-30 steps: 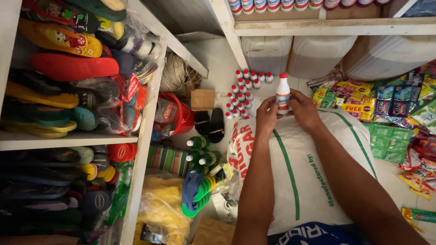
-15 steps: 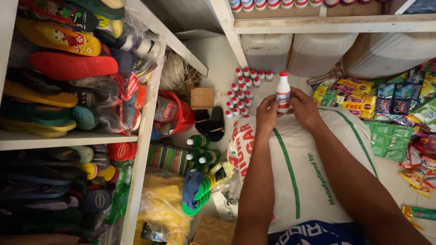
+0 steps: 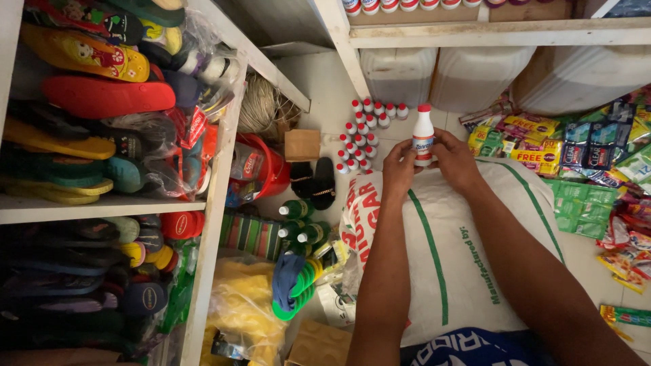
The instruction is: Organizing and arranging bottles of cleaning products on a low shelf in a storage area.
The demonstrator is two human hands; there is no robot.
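Note:
A small white bottle with a red cap (image 3: pixel 423 137) stands upright above a big white sack with green stripes (image 3: pixel 447 237). Both hands hold it: my left hand (image 3: pixel 400 169) grips its left side, my right hand (image 3: pixel 456 159) wraps its right side and base. On the floor just beyond lie several more small white bottles with red caps (image 3: pixel 363 134), laid in rows.
Shelves at the left hold many flip-flops (image 3: pixel 95 95) in bags. A red bucket (image 3: pixel 266 169), a small cardboard box (image 3: pixel 302 144), black sandals (image 3: pixel 313 181) and green bottles (image 3: pixel 298 227) sit between. Large white jerrycans (image 3: pixel 475 78) stand at the back; snack packets (image 3: pixel 583 156) lie to the right.

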